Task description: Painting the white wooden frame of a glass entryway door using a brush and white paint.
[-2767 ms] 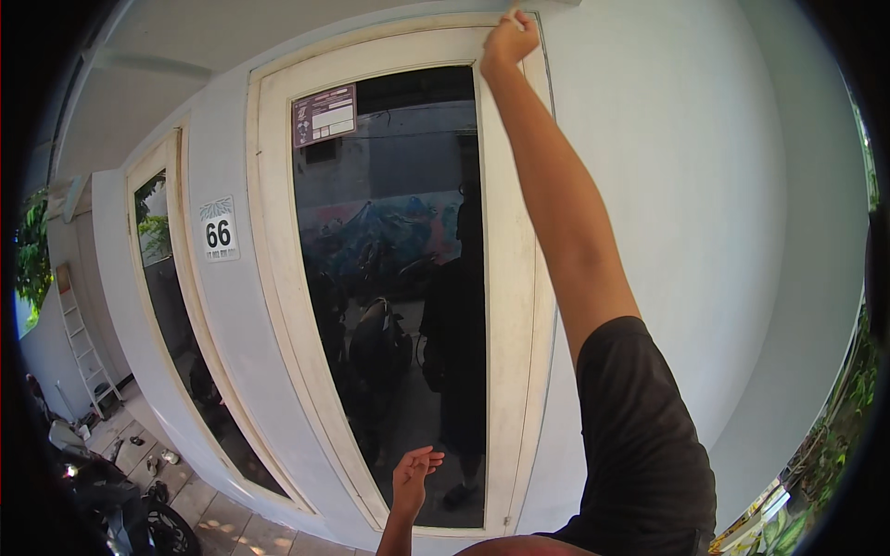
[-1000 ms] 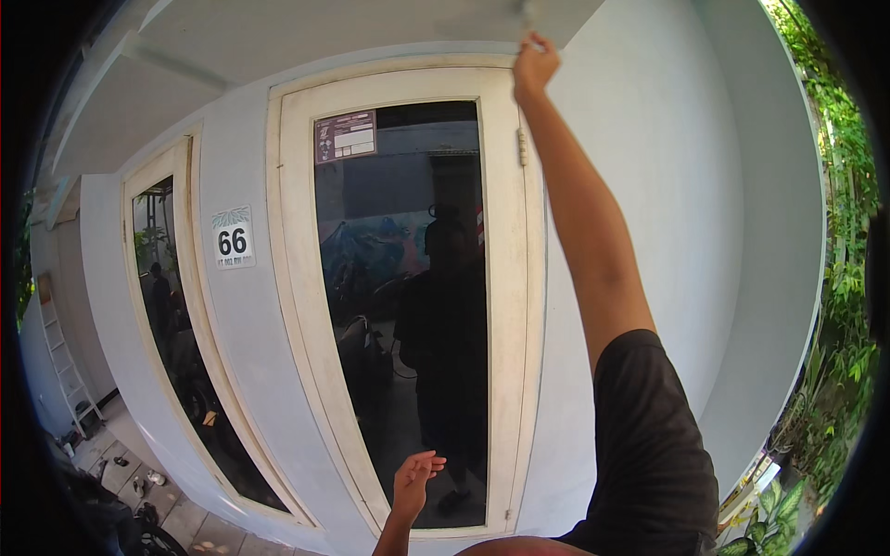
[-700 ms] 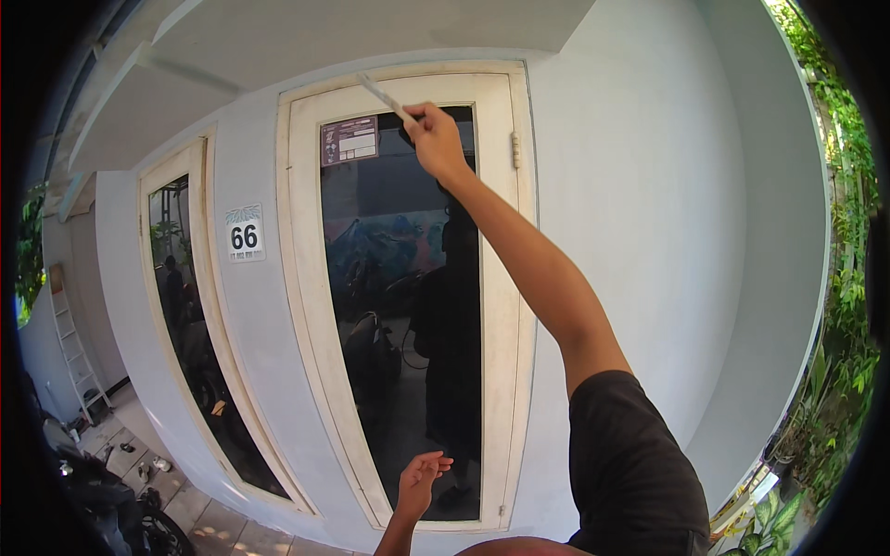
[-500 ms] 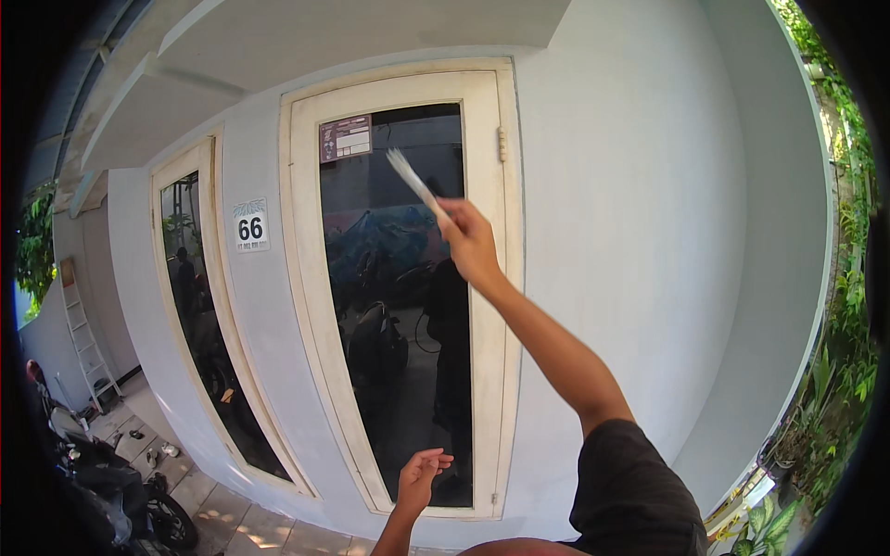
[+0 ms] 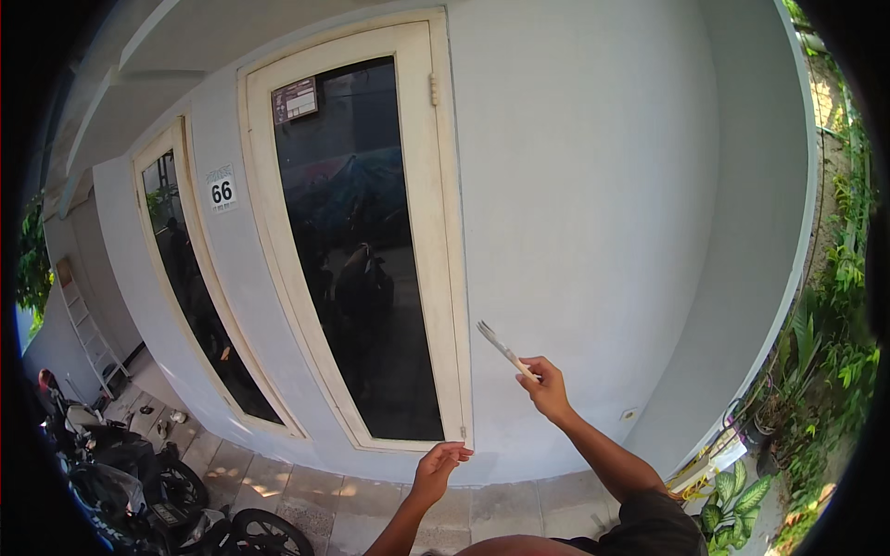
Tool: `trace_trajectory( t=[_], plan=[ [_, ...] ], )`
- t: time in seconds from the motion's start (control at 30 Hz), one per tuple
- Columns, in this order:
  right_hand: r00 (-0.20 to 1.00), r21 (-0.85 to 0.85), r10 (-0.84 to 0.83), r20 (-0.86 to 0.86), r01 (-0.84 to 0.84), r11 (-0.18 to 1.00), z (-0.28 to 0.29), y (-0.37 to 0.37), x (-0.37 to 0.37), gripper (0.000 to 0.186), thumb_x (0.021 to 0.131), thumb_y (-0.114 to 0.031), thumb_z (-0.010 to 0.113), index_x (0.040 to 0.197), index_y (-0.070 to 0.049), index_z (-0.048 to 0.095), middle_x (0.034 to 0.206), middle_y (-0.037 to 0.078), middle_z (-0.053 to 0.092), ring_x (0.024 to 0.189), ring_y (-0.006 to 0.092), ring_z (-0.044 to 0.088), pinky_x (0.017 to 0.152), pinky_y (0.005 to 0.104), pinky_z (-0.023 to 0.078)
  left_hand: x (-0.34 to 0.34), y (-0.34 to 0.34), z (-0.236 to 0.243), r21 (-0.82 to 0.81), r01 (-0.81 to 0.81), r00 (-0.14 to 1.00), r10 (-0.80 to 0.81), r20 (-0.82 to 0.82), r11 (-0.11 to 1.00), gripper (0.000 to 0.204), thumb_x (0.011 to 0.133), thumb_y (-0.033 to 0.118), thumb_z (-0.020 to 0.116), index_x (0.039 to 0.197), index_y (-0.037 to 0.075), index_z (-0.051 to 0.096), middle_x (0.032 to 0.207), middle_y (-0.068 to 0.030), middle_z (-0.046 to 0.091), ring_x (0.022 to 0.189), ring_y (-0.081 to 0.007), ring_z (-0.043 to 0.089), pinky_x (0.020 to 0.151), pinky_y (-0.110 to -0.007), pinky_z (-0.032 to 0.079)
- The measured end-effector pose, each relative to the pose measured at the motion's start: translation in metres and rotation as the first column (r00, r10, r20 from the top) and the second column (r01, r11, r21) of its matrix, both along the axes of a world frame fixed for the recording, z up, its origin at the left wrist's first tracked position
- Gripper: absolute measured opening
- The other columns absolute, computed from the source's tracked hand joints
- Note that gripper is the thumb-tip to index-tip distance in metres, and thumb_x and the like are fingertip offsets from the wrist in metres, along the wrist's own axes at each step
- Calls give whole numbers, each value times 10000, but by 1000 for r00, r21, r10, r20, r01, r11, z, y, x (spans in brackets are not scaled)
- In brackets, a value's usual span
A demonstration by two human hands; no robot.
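Note a flat paintbrush (image 5: pixel 507 350) pinched by its handle in the right hand (image 5: pixel 547 387), bristles up and leftward, before the pale grey wall (image 5: pixel 584 232) (contact impossible to tell); probably gripped so to keep fingers clear of the bristles. Record the left hand (image 5: pixel 434 473) as loosely spread, fingers slightly bent, apparently unladen, near the cream-framed glass door (image 5: pixel 357 250). Find paved floor (image 5: pixel 348 505) below, motorcycles (image 5: pixel 134 463) lower left, ladder (image 5: pixel 90 329) beyond, foliage (image 5: pixel 848 287) right.
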State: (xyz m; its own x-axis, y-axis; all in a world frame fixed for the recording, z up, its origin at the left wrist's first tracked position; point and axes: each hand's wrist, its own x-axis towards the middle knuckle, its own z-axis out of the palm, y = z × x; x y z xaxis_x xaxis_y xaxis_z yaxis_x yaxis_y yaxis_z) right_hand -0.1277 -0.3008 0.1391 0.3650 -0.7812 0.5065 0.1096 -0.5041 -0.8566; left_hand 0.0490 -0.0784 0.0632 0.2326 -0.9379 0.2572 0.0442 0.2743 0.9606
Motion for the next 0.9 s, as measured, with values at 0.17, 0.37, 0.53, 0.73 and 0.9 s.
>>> trace_trajectory(
  t=[0.17, 0.37, 0.53, 0.73, 0.9],
  plan=[
    [981, 417, -169, 94, 115, 901, -88, 81, -99, 239, 899, -56, 661, 1132, -45, 608, 727, 16, 574, 490, 55, 451, 396, 227, 344, -24, 23, -5, 54, 60, 998, -59, -18, 997, 243, 1015, 128, 497, 1221, 24, 571, 1132, -109, 677, 1027, -171, 621, 893, -306, 456],
    [831, 727, -520, 196, 232, 646, -184, 235, -159, 207, 913, -76, 655, 1087, -71, 543, 714, -15, 511, 496, 43, 367, 398, 218, 248, -42, 39, -13, 79, 295, 955, -296, 1, 952, 248, 1019, 125, 494, 1230, 15, 563, 1127, -127, 666, 1039, -188, 615, 943, -333, 466],
    [726, 731, -664, 178, 354, 583, -190, 318, -175, 196, 913, -74, 651, 1076, -68, 542, 703, -29, 489, 486, 36, 356, 392, 216, 243, -55, 70, -19, 46, 487, 874, -486, -24, 872, 256, 1020, 133, 505, 1229, -6, 552, 1132, -123, 654, 1074, -192, 599, 982, -341, 451],
    [645, 673, -748, 160, 483, 560, -180, 384, -172, 242, 905, -56, 654, 1128, -29, 563, 677, -20, 513, 478, 48, 396, 394, 232, 306, -57, 143, -44, 79, 605, 796, -601, -69, 792, 255, 1014, 116, 507, 1230, -14, 545, 1137, -128, 653, 1078, -193, 600, 988, -331, 449],
    [551, 723, -820, 157, 501, 475, -189, 470, -172, 247, 908, -47, 638, 1136, -58, 543, 692, -35, 477, 482, 40, 347, 413, 225, 252, -76, 191, -48, 159, 673, 739, -669, -86, 723, 258, 1001, 93, 509, 1230, -20, 546, 1137, -136, 653, 1055, -189, 607, 976, -326, 455]
  ],
)
